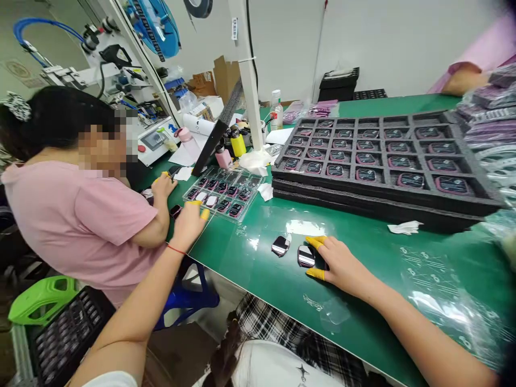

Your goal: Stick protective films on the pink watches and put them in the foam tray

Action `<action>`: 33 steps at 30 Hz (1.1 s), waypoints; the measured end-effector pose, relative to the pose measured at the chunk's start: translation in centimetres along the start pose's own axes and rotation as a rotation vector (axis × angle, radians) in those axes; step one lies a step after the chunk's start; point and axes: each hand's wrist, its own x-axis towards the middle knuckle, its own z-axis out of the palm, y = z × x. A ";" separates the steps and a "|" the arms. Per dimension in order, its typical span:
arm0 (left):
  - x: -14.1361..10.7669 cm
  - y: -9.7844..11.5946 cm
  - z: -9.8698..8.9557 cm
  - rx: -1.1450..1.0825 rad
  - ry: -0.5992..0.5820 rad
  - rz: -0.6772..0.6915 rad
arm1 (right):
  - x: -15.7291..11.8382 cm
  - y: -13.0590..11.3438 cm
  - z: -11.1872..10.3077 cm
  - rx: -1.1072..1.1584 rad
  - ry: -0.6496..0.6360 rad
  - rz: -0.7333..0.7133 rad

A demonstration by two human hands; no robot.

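My right hand (342, 266), with yellow finger cots, has its thumb and fingertips at opposite edges of a glossy black watch-face piece (306, 257) on the table. Part of another dark shape shows under the palm. A second black watch-face piece (280, 245) lies just to the left, apart from the hand. My left hand (189, 223) reaches to the near left edge of a clear plastic tray (244, 215), thumb and index tip apart, nothing visible between them. Several watch-face pieces sit in the tray; two near the hand reflect white.
Stacked black foam trays (379, 201) with pink-rimmed watch faces stand at the back right. Clear film (443, 301) and a small transparent sheet (335, 313) lie on the green table (258, 279). A co-worker in a pink shirt (80, 215) sits close on the left. Another person's arm (463, 78) shows far right.
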 end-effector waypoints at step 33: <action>4.2 -6.5 3.5 -0.012 -0.017 -0.329 | 5.1 -8.0 1.9 -0.227 -0.014 0.070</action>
